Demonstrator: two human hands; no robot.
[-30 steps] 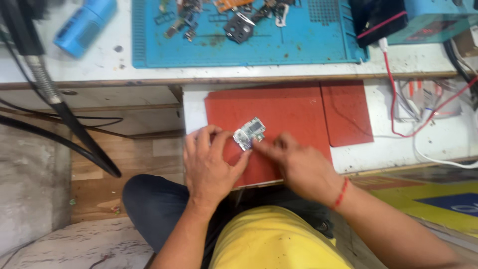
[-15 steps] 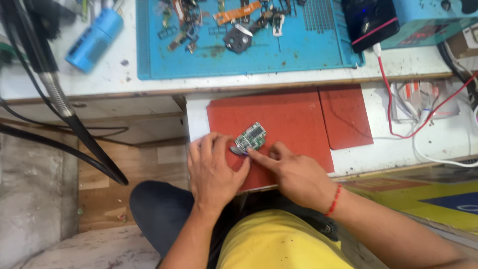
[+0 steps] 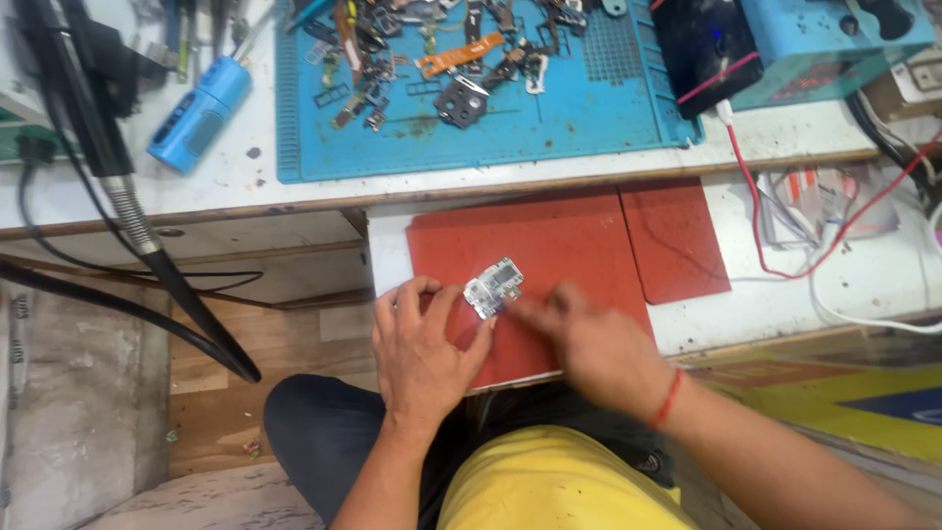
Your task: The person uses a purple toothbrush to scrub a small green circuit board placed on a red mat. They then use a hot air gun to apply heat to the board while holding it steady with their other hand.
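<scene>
A small grey-white circuit board (image 3: 493, 287) lies on a red mat (image 3: 549, 245) on a pull-out shelf. My left hand (image 3: 422, 344) rests on the mat's near left part, fingertips touching the board's left edge and steadying it. My right hand (image 3: 594, 344), blurred, has its fingers pinched together at the board's right edge; whether it holds a small tool I cannot tell. A red thread circles my right wrist.
A blue work mat (image 3: 471, 118) strewn with several small phone parts lies on the bench above. A blue cylindrical tool (image 3: 199, 113) and black hoses (image 3: 147, 255) sit left. A blue box (image 3: 834, 44) and red and white cables (image 3: 785, 245) are right.
The view has shifted so more of the bench top shows. Both hands stay at the board; my right hand has moved slightly along its right edge.
</scene>
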